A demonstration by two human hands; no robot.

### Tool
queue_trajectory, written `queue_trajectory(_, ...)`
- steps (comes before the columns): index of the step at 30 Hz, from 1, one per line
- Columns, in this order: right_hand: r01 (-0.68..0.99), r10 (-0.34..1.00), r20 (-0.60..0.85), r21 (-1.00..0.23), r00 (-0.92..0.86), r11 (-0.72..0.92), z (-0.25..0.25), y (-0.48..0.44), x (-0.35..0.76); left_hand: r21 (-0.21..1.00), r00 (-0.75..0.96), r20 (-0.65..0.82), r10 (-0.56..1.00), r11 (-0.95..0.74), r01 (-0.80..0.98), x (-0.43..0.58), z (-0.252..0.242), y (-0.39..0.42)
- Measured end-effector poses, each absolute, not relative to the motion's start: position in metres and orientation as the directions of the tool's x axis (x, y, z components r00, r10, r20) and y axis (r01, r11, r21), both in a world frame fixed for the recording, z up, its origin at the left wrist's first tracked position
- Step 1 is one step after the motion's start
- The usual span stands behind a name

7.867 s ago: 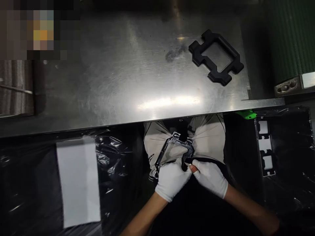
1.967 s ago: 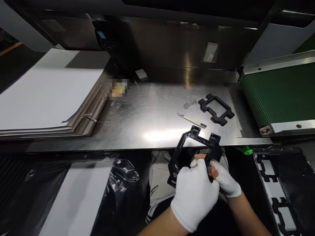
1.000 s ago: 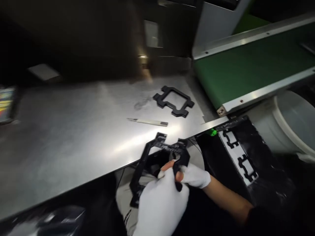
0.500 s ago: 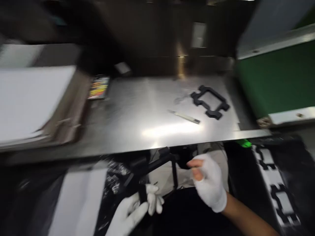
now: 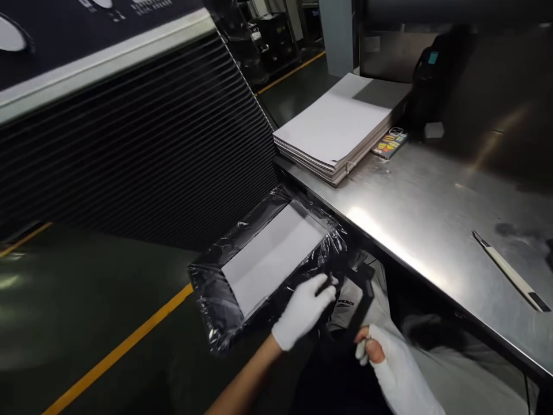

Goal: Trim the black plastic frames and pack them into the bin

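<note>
A black angular frame [image 5: 366,297] is held low over my lap, its dark edges blending into the dark clothing. My left hand [image 5: 305,308], in a white glove, grips the frame's left side; the fingertips are partly lost against the black. Close to the frame's lower right end is my right hand [image 5: 391,360], gloved in white with thumb and forefinger bare. Those two fingers are pinched together, and whatever lies between them is too small to make out. A pale-handled craft knife [image 5: 510,271] lies on the metal table [image 5: 415,213].
A box lined with black plastic [image 5: 222,300] stands left of my lap, with a white sheet [image 5: 272,259] inside. Stacked white boards [image 5: 332,127] and a phone with a colourful case [image 5: 390,144] rest on the table. A black ribbed panel [image 5: 142,150] rises at the left.
My view has swung left, bringing the lined box and ribbed panel into sight. The black frame stays in my left hand, and my right hand has come down toward its lower end.
</note>
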State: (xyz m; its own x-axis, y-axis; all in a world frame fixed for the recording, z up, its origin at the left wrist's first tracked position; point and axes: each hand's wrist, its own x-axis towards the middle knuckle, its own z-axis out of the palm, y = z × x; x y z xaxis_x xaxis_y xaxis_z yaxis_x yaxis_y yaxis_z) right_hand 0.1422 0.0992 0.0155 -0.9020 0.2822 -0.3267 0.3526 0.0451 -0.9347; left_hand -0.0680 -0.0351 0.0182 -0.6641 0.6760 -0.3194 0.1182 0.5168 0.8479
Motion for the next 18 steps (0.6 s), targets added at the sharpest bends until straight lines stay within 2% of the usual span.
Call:
queue_trajectory(2, 0.405, 0.249, -0.369, -0.908, -0.896, 0.112, 0.011, 0.100, 0.141, 0.689, -0.800, -0.211, 0.562, 0.666, 0.286, -0.120, 0.022, -0.051)
queue_trajectory(4, 0.434, 0.228, -0.398, -0.891, -0.889, 0.135, 0.006, 0.102, 0.142, 0.563, -0.860, -0.187, 0.474, 0.769, 0.302, -0.185, 0.015, -0.062)
queue_trajectory(9, 0.465, 0.259, -0.411, -0.863, -0.874, 0.199, -0.006, 0.107, 0.145, 0.362, -0.868, -0.325, 0.374, 0.898, 0.251, -0.309, -0.054, -0.043)
queue_trajectory(14, 0.476, 0.311, -0.390, -0.833, -0.867, 0.281, -0.029, 0.108, 0.165, 0.315, -0.811, -0.405, 0.422, 0.897, 0.309, -0.317, -0.125, 0.000)
queue_trajectory(18, 0.480, 0.423, -0.346, -0.836, -0.837, 0.267, -0.026, 0.127, 0.207, 0.386, -0.750, -0.358, 0.556, 0.820, 0.423, -0.297, -0.137, 0.014)
